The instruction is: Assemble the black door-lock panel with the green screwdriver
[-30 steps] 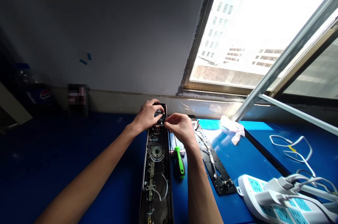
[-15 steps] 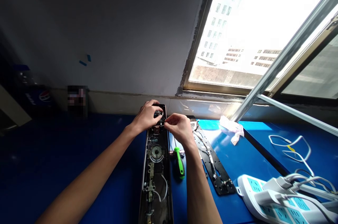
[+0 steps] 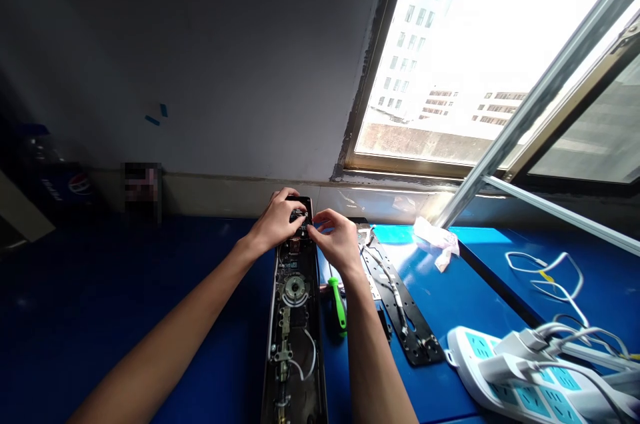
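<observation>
1. The casing (image 3: pixel 306 394) lies on the worktop (image 3: pixel 100 297) at lower centre of the frame, its inner parts exposed.
2. The left hand (image 3: pixel 277 221) curves over the board (image 3: pixel 301 234) at the casing's far end, thumb and forefinger apart; I cannot tell whether they grip anything.
3. The right hand (image 3: pixel 337 243) meets the casing's right edge there, fingers bent; any pinched part is too small to tell.
4. Work looks midway: the casing is uncovered, and a black plate (image 3: pixel 414 314) lies apart, right of centre.
5. The screwdriver (image 3: pixel 339 307) lies unheld between them; how much remains is unclear.
</observation>
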A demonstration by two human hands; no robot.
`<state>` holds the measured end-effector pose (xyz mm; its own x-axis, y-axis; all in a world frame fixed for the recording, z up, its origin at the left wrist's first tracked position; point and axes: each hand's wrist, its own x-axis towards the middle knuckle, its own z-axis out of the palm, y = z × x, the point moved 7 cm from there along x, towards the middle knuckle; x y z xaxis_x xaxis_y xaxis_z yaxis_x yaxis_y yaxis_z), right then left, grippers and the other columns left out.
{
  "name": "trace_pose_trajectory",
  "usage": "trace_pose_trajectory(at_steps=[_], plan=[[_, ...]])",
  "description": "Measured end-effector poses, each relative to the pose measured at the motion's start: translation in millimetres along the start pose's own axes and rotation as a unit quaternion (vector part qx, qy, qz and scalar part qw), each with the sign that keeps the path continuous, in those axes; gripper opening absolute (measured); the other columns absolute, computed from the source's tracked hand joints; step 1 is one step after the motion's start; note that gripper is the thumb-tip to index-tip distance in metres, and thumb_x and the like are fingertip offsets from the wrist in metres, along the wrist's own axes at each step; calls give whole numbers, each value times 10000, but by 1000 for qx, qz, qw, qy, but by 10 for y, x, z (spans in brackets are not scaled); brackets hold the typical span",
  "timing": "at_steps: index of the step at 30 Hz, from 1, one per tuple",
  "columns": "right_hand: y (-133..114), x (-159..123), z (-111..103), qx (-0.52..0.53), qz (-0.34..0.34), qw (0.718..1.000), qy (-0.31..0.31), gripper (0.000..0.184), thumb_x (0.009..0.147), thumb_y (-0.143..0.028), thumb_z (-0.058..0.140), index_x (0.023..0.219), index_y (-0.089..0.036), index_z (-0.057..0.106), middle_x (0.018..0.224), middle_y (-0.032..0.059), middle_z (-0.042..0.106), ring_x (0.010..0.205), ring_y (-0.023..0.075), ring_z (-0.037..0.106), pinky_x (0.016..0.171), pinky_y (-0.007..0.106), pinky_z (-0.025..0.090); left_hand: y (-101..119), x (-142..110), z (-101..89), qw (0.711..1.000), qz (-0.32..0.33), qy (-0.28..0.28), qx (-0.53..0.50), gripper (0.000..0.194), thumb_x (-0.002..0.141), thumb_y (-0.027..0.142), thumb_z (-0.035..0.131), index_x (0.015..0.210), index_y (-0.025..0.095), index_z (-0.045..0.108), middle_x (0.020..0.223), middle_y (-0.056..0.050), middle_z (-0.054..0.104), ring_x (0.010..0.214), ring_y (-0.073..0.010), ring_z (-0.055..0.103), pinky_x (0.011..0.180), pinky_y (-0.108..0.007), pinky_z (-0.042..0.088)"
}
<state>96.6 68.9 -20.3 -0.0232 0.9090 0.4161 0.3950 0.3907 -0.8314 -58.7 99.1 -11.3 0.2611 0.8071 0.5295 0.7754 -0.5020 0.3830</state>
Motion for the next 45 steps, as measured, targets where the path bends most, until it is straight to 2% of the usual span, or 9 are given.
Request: trace_pose_trajectory(at_steps=[6,12,18,25,30,35,40,45], plan=[[63,-11,61,25,19,1000,-2,104,804,-247,681,892,-222,730,846,25,794,783,178,777,714,245,586,9,-3,-12,1000,5,-4,5,229,901,226,644,1063,194,803,1310,-121,583,1262,-331,551,1149,-498,471],[104,-7,92,9,11,1000,23,133,819,-243,643,892,-232,755,840,40,809,817,210,792,771,288,594,34,-2,0,1000,9,13,14,219,889,223,634,1024,197,804,1282,-118,590,1252,-329,549,1138,-496,480],[110,-7,101,2,9,1000,23,150,808,-236,639,890,-241,764,832,32,809,802,206,785,780,298,590,9,27,3,999,7,37,19,277,924,219,552,1025,185,807,1207,-125,617,1192,-317,567,1109,-501,491],[98,9,83,26,17,999,11,98,824,-241,666,885,-228,741,851,29,803,822,188,779,796,282,587,16,50,-75,1000,22,6,-9,266,933,309,591,1041,197,807,1260,-113,644,1201,-281,637,1106,-438,510],[77,-8,48,41,21,998,-33,176,834,-225,657,991,-216,738,948,40,806,848,171,778,805,276,606,56,35,-160,999,19,-39,-24,285,917,342,614,1092,219,801,1336,-109,648,1263,-303,632,1144,-438,489],[50,-135,28,49,32,994,-95,390,764,-169,697,1150,-198,737,1037,69,808,901,195,789,802,299,637,91,-43,-141,992,25,-125,-11,370,908,408,655,1226,250,756,1541,-126,510,1457,-349,472,1223,-497,396],[72,-242,51,50,42,994,-88,441,761,-105,648,1184,-199,729,1090,75,800,953,193,783,886,325,632,177,-94,-151,988,54,-142,8,315,901,386,682,1179,268,770,1558,-110,490,1544,-369,320,1257,-550,328],[86,-293,63,48,64,995,-58,403,742,-114,659,1131,-219,683,1011,42,787,838,175,777,736,274,623,239,-144,-224,985,51,-161,17,271,892,331,693,1136,283,801,1585,-85,467,1568,-399,248,1256,-592,316]])
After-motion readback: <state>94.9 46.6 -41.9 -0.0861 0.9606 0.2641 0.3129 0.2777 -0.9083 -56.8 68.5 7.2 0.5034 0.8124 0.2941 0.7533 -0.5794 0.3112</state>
